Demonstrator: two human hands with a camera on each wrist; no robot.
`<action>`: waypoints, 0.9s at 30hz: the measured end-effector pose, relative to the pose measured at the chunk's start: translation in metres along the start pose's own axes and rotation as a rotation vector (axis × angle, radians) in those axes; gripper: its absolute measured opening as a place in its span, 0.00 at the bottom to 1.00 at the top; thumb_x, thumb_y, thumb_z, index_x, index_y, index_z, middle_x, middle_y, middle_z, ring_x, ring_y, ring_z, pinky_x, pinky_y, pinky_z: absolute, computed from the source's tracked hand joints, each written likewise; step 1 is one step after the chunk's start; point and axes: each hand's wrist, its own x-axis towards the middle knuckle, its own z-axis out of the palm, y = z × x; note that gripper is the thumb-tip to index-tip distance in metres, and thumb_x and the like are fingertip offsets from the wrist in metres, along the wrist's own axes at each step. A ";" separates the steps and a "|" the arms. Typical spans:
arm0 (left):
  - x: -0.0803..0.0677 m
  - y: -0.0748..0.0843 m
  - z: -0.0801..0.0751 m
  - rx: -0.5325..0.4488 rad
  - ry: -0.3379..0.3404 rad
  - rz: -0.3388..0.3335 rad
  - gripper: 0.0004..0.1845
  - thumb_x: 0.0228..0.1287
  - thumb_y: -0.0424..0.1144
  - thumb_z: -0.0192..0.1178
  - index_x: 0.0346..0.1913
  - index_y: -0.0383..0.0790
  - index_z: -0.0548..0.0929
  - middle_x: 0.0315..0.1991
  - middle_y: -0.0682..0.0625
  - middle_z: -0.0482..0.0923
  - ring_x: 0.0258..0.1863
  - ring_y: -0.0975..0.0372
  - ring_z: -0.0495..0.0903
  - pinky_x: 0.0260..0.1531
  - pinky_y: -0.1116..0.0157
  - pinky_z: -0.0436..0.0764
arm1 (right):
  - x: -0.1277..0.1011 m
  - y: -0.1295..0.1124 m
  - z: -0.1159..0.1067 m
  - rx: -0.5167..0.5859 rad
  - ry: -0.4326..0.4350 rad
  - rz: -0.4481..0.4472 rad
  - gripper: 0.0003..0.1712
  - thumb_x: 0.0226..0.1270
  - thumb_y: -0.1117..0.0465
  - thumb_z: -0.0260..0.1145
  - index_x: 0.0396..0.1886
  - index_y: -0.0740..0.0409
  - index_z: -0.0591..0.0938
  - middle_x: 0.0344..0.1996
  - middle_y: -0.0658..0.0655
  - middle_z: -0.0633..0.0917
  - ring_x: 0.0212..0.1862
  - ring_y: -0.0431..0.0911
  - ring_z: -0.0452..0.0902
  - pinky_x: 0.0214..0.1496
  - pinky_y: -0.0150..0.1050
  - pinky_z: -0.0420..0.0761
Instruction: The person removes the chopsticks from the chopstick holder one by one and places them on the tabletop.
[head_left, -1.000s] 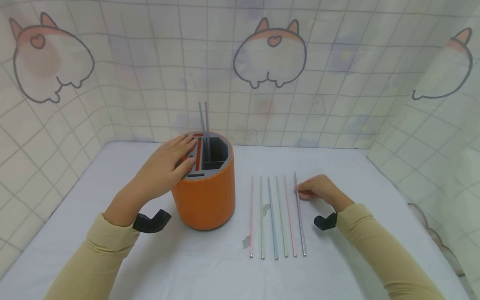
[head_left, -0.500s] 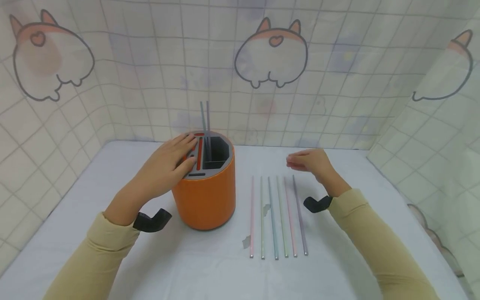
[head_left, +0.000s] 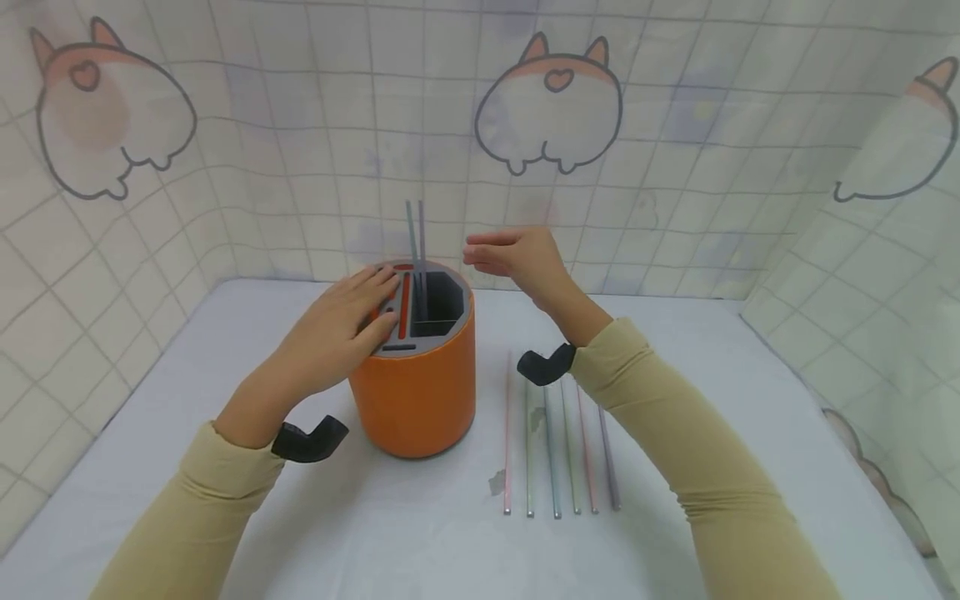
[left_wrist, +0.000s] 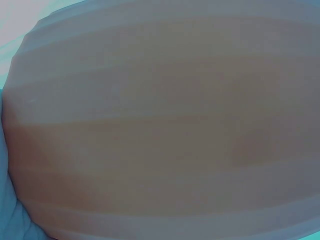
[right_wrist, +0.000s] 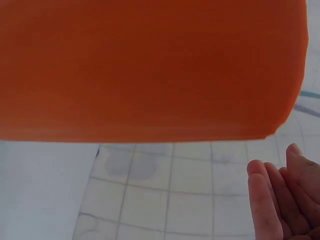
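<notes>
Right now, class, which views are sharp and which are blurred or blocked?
Head view: evenly lit and sharp on the orange holder and straws. Left wrist view: only a blurred tan surface. Right wrist view: the holder is an orange blur, with the right hand's fingers clearer.

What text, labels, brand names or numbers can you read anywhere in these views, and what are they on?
None: no words, numbers or brand marks can be read in any view.
The orange holder has a plain side with no print.
The straws on the table carry no lettering.
The backdrop shows only a grid and cartoon animal drawings with heart signs.
</notes>
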 end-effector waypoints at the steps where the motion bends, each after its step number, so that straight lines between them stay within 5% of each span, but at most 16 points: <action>1: 0.000 0.000 0.001 0.000 0.000 0.000 0.32 0.79 0.51 0.41 0.78 0.39 0.56 0.80 0.45 0.50 0.81 0.49 0.45 0.79 0.45 0.47 | 0.001 -0.003 0.004 -0.011 -0.015 -0.008 0.20 0.63 0.61 0.73 0.53 0.64 0.86 0.50 0.61 0.88 0.50 0.47 0.88 0.53 0.36 0.86; 14: -0.001 0.002 0.003 -0.022 -0.002 -0.002 0.31 0.79 0.49 0.41 0.78 0.39 0.57 0.80 0.45 0.51 0.81 0.50 0.45 0.79 0.44 0.46 | 0.005 -0.020 0.039 -0.051 -0.095 -0.058 0.20 0.63 0.61 0.73 0.53 0.63 0.86 0.50 0.60 0.88 0.48 0.48 0.89 0.53 0.37 0.86; 27: 0.000 0.000 0.001 -0.010 0.014 0.005 0.31 0.79 0.49 0.42 0.77 0.38 0.58 0.80 0.44 0.52 0.81 0.49 0.47 0.79 0.44 0.48 | 0.001 -0.045 0.033 -0.047 -0.007 -0.104 0.14 0.62 0.60 0.73 0.46 0.62 0.89 0.42 0.60 0.90 0.43 0.46 0.90 0.50 0.35 0.87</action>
